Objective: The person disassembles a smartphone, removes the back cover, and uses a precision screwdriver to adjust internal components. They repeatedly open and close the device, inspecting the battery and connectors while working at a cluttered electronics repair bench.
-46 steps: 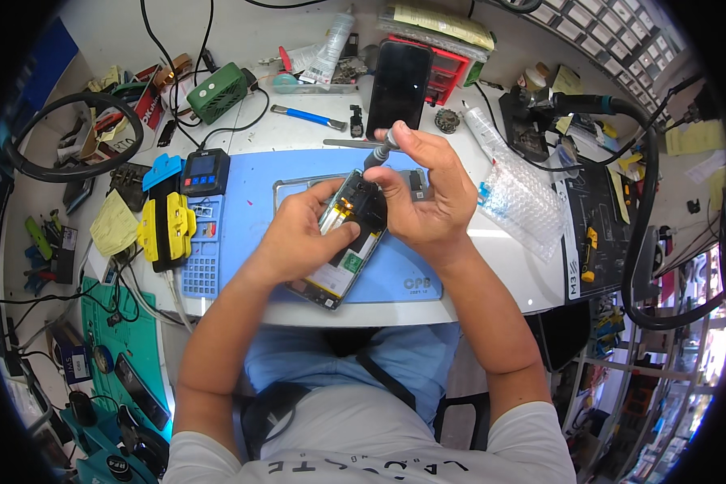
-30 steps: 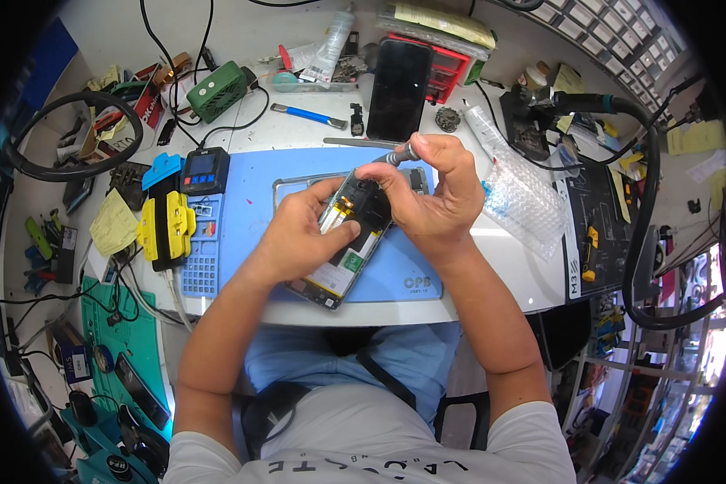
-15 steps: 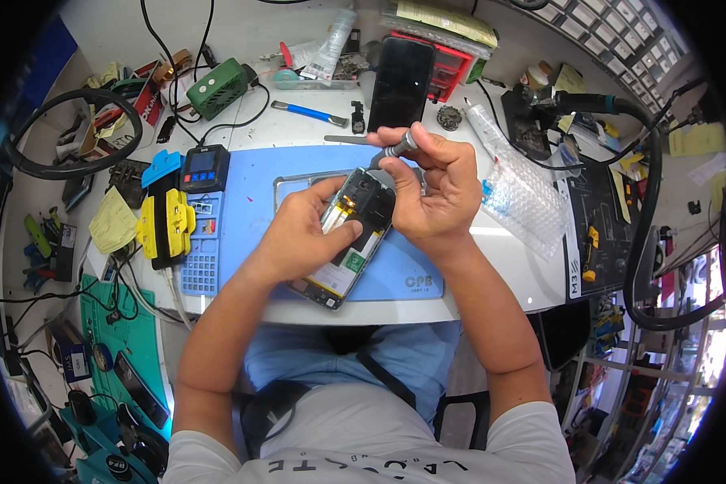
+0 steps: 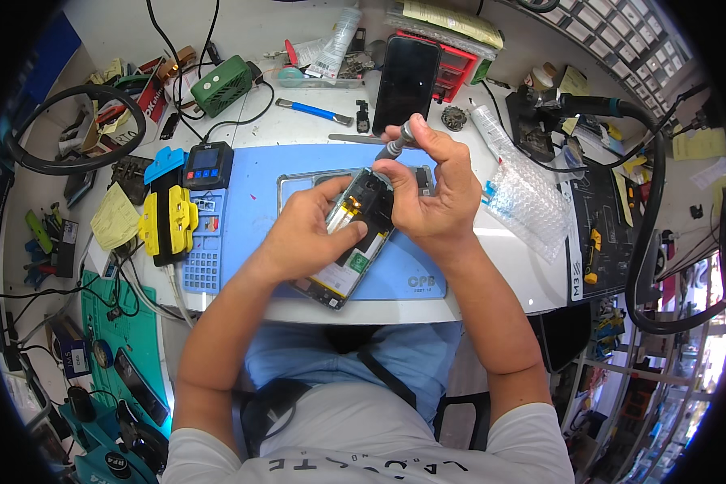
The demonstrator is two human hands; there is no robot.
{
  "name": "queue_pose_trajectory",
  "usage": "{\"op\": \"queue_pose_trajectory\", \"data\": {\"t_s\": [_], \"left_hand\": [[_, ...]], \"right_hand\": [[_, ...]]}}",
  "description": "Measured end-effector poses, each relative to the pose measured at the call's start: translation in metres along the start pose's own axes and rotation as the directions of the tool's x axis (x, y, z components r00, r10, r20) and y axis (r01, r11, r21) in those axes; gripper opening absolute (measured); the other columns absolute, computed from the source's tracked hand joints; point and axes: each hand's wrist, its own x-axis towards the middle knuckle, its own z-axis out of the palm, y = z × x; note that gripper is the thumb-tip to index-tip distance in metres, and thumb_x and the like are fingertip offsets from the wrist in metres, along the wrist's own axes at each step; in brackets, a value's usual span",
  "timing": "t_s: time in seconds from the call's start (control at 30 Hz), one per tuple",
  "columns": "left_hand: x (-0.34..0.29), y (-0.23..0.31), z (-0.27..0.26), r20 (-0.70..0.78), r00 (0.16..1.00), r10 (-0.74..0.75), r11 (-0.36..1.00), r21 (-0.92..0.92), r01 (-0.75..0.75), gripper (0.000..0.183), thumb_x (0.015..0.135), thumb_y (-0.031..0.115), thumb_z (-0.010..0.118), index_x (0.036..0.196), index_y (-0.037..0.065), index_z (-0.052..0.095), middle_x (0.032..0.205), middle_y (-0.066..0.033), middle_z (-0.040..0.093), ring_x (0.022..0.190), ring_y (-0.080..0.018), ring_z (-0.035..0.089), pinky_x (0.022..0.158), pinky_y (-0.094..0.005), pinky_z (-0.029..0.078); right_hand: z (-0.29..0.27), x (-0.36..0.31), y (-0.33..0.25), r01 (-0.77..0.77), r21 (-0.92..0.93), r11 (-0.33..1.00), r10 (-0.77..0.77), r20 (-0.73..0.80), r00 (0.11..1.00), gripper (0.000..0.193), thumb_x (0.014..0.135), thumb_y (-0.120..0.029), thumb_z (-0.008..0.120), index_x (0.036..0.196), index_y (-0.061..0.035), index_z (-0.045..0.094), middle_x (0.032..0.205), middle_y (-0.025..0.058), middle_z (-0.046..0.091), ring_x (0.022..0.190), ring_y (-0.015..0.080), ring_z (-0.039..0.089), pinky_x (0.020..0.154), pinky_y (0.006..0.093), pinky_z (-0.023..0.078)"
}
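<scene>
An opened smartphone [image 4: 335, 276] lies slanted over the blue mat, its battery and inner parts exposed. My left hand [image 4: 302, 234] holds it, thumb resting on the inside and fingers round the far left edge. In my right hand [image 4: 440, 185] a small grey screwdriver [image 4: 394, 148] is gripped between thumb and fingers, tilted, its lower end by the phone's top edge. Whether its tip touches the phone I cannot tell. Behind the two hands, a grey phone frame [image 4: 286, 187] lies partly hidden on the mat.
The blue mat [image 4: 246, 210] covers the middle of the white table. A dark phone [image 4: 407, 81] stands upright behind my right hand, near a blue-handled tool [image 4: 315, 111]. Bubble wrap [image 4: 528, 206] lies right; a yellow clamp-like holder [image 4: 168, 222] and small black device [image 4: 208, 165] sit left.
The screwdriver has turned slightly more upright, and my right fingers have shifted a little on it. My left hand keeps its hold on the phone. The whole view has shifted slightly.
</scene>
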Motion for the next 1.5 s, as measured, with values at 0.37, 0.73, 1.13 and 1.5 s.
{"op": "queue_pose_trajectory", "data": {"t_s": [0.37, 0.73, 1.13, 1.5], "left_hand": [[0.001, 0.01, -0.008, -0.169, 0.985, 0.026, 0.985, -0.162, -0.054, 0.058, 0.093, 0.0, 0.073, 0.145, -0.007, 0.05, 0.111, -0.0122, 0.075, 0.098, -0.0128, 0.07, 0.087, -0.0277, 0.057], [0.013, 0.001, -0.057, -0.774, 0.617, 0.14, 0.852, -0.223, -0.473, 0.033, 0.092, -0.005, 0.065, 0.124, -0.003, 0.059, 0.108, -0.0133, 0.073, 0.09, -0.0189, 0.074, 0.083, -0.0313, 0.061], [0.012, 0.002, -0.052, -0.745, 0.659, 0.107, 0.861, -0.261, -0.436, 0.036, 0.09, -0.007, 0.063, 0.126, -0.004, 0.056, 0.111, -0.015, 0.073, 0.093, -0.0179, 0.072, 0.087, -0.0298, 0.058], [0.018, -0.009, -0.035, -0.686, 0.711, 0.158, 0.844, -0.28, -0.457, 0.063, 0.092, -0.007, 0.072, 0.142, -0.008, 0.034, 0.12, -0.0215, 0.069, 0.104, -0.0239, 0.073, 0.092, -0.0348, 0.06]], "right_hand": [[0.006, 0.0, -0.002, -0.115, 0.263, 0.958, 0.164, -0.17, 0.972, 0.063, 0.09, 0.011, 0.073, 0.137, -0.0006, 0.031, 0.116, 0.0222, 0.06, 0.099, 0.0246, 0.07, 0.085, 0.0355, 0.065], [0.02, -0.012, 0.0, -0.36, 0.255, 0.897, 0.353, 0.073, 0.933, 0.053, 0.093, 0.011, 0.067, 0.133, 0.0029, 0.032, 0.11, 0.021, 0.063, 0.101, 0.0221, 0.068, 0.084, 0.0344, 0.064], [0.022, -0.015, -0.001, -0.446, 0.148, 0.883, 0.428, 0.136, 0.893, 0.052, 0.094, 0.009, 0.067, 0.132, 0.0037, 0.033, 0.111, 0.0208, 0.064, 0.101, 0.0216, 0.069, 0.08, 0.031, 0.063], [0.016, -0.008, -0.013, -0.437, 0.501, 0.747, 0.452, 0.101, 0.887, 0.06, 0.096, 0.013, 0.063, 0.14, -0.0037, 0.025, 0.119, 0.0258, 0.059, 0.106, 0.0266, 0.068, 0.095, 0.0379, 0.058]]}}
